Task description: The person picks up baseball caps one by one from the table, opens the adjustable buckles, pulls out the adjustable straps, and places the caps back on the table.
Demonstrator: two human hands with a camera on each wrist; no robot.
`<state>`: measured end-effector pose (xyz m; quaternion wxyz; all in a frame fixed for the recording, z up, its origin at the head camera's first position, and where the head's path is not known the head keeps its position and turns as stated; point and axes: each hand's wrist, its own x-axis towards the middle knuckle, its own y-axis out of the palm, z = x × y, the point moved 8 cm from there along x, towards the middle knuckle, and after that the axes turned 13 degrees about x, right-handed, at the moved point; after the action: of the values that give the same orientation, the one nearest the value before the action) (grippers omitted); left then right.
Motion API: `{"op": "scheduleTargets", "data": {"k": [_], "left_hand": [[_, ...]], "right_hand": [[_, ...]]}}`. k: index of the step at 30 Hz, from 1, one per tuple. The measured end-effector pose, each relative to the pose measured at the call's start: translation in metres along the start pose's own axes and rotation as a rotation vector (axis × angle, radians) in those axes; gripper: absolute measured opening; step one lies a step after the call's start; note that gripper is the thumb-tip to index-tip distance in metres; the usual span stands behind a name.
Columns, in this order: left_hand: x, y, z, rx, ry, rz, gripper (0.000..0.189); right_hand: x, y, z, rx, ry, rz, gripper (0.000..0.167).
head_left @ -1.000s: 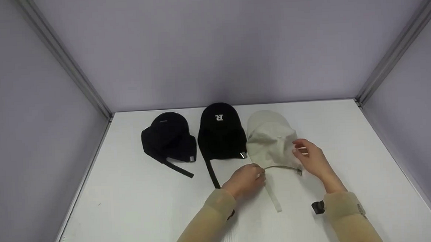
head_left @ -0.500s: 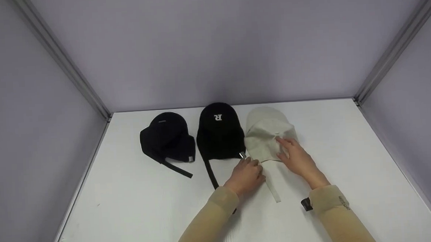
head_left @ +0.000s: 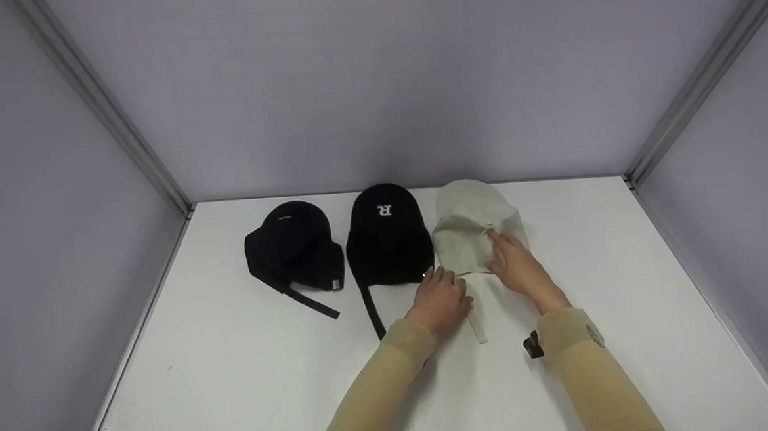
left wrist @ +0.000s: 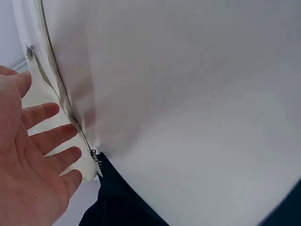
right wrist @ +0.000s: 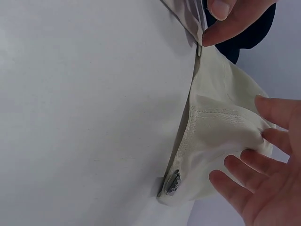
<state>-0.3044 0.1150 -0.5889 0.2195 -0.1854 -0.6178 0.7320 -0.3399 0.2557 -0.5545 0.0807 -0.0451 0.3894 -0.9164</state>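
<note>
A cream baseball cap (head_left: 462, 201) lies at the right end of a row of three caps, brim toward the back wall. My right hand (head_left: 520, 271) rests its fingertips on the crown, fingers spread and only slightly bent. Beside the cap's near left corner is my left hand (head_left: 440, 299), its fingers parted and loosely extended in the left wrist view. One of its fingertips touches the cap's edge near the strap in the right wrist view. The cream strap (head_left: 477, 327) trails toward me, and a metal buckle (right wrist: 173, 182) shows at the other corner.
Left of the cream cap lies a black cap (head_left: 389, 248) with a white letter R, almost touching it. A smaller dark cap (head_left: 297, 243) lies farther left. Their straps trail on the white table (head_left: 235, 394). Grey panels (head_left: 377, 78) enclose the back and sides.
The cream cap has slid away from me, toward the back wall, its strap following. My right hand has come left from the cap's side onto its crown. My left hand has moved slightly forward.
</note>
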Motion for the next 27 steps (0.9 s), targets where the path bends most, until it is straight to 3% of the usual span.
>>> {"op": "scheduleTargets", "data": {"k": [8, 15, 20, 27], "left_hand": [[-0.002, -0.004, 0.003, -0.056, 0.003, 0.022, 0.043], [-0.01, -0.014, 0.011, -0.069, 0.003, -0.014, 0.044], [-0.023, -0.022, 0.021, -0.048, -0.026, -0.027, 0.049], [-0.048, -0.041, 0.046, -0.004, -0.056, -0.133, 0.052]], "right_hand": [[0.002, 0.0, 0.0, 0.033, -0.01, -0.005, 0.065], [-0.012, -0.004, 0.01, 0.024, -0.049, -0.031, 0.063], [-0.026, -0.011, 0.02, 0.009, -0.066, -0.019, 0.06], [-0.047, -0.025, 0.031, -0.001, -0.11, -0.04, 0.058]]}}
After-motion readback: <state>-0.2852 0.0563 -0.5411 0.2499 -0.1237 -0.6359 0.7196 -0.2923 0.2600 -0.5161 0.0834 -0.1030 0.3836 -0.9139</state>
